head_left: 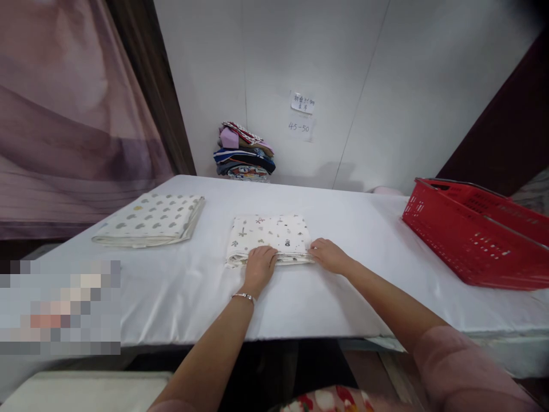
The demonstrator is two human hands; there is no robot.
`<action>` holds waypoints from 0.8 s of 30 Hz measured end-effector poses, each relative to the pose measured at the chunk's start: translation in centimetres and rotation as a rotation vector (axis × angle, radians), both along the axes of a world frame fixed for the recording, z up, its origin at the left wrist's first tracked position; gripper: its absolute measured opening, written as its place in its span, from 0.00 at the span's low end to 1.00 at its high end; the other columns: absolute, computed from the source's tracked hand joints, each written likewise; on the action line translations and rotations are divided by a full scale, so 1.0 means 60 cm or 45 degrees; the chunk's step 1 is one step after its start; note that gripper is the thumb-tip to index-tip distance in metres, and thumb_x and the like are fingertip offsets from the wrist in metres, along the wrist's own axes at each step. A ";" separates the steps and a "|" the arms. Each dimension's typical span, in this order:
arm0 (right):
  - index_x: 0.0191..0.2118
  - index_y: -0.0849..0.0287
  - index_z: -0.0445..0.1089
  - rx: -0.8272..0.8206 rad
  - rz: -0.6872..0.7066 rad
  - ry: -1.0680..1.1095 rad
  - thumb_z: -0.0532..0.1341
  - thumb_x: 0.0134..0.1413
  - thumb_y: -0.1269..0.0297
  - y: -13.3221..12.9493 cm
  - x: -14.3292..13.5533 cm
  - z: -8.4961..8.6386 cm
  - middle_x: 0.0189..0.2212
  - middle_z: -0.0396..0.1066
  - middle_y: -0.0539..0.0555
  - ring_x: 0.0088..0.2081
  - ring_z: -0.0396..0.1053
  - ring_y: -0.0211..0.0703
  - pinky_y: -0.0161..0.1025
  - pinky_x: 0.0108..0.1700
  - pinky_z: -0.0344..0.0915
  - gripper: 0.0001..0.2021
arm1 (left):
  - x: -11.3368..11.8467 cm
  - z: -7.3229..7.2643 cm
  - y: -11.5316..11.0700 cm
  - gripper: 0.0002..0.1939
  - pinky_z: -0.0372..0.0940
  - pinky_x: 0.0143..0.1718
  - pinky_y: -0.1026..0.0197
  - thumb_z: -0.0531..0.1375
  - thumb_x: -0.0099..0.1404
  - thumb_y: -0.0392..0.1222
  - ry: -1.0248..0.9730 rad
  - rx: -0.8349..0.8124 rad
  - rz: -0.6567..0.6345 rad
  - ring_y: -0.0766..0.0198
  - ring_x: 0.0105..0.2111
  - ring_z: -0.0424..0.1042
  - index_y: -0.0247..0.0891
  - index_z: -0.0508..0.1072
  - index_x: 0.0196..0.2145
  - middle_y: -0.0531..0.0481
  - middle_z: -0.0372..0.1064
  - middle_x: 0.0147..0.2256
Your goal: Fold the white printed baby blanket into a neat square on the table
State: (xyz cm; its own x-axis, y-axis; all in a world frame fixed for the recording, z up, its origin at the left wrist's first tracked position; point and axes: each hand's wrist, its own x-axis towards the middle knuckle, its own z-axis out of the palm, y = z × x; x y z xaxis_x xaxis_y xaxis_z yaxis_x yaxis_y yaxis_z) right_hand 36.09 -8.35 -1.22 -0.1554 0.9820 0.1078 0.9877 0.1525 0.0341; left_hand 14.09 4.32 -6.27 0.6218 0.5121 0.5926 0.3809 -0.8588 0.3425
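- Head view: your left hand (259, 268) lies over the near edge of a folded patterned cloth (271, 233) on the white worktop (193, 303); your right hand (331, 255) touches its right side.
- Your hands are apart; whether either clamps the cloth cannot be told.
- Left of them lies a spotted folded cloth (154, 218); right, a red basket (467, 240).

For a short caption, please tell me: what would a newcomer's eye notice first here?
Probably the red basket, at the right of the white-covered table. Then the left hand and right hand, at the near side of the folded printed cloth in the middle.
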 end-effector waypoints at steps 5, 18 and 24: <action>0.38 0.59 0.70 -0.067 -0.024 -0.012 0.57 0.54 0.70 0.002 -0.006 0.008 0.41 0.67 0.56 0.45 0.61 0.47 0.42 0.44 0.57 0.07 | 0.000 -0.002 0.002 0.08 0.57 0.44 0.54 0.52 0.65 0.39 0.035 -0.029 0.020 0.59 0.41 0.66 0.40 0.70 0.38 0.49 0.71 0.38; 0.35 0.61 0.68 -0.087 -0.122 -0.227 0.51 0.58 0.72 0.012 -0.017 -0.003 0.38 0.66 0.58 0.42 0.59 0.46 0.40 0.42 0.53 0.08 | 0.000 -0.003 0.001 0.09 0.57 0.43 0.55 0.51 0.66 0.40 0.052 -0.018 0.039 0.59 0.40 0.66 0.41 0.70 0.39 0.49 0.70 0.37; 0.35 0.61 0.67 -0.013 -0.159 -0.180 0.52 0.56 0.73 0.015 -0.017 0.018 0.39 0.67 0.58 0.42 0.59 0.46 0.40 0.42 0.53 0.07 | -0.004 -0.004 0.001 0.11 0.58 0.45 0.53 0.54 0.63 0.39 0.040 0.013 0.064 0.57 0.44 0.64 0.40 0.69 0.43 0.46 0.69 0.42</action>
